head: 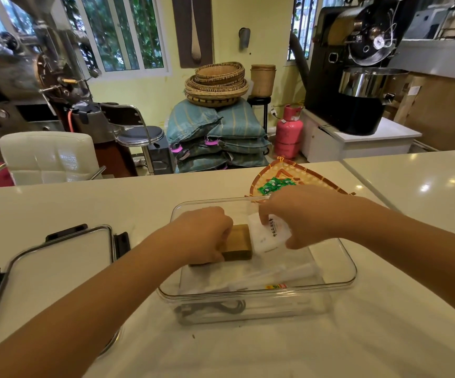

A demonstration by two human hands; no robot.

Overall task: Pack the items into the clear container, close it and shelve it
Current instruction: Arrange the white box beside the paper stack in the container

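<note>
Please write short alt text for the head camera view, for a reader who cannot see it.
Two hands reach into a clear container on a white counter: the left hand grips a brown box, the right hand a white packet. The lid lies left; green packets wait in a woven tray behind.

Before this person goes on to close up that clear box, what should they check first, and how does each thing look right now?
1. Everything packed: not ok. Green packets lie on the woven tray behind the clear container.
2. Hands out of the box: not ok. The left hand is on the wooden block and the right hand is on the white packet, both inside.
3. Lid within reach: ok, on the counter to the left.
4. Lid latches open: cannot tell.
5. Contents below the rim: cannot tell; the hands hide them.
</note>
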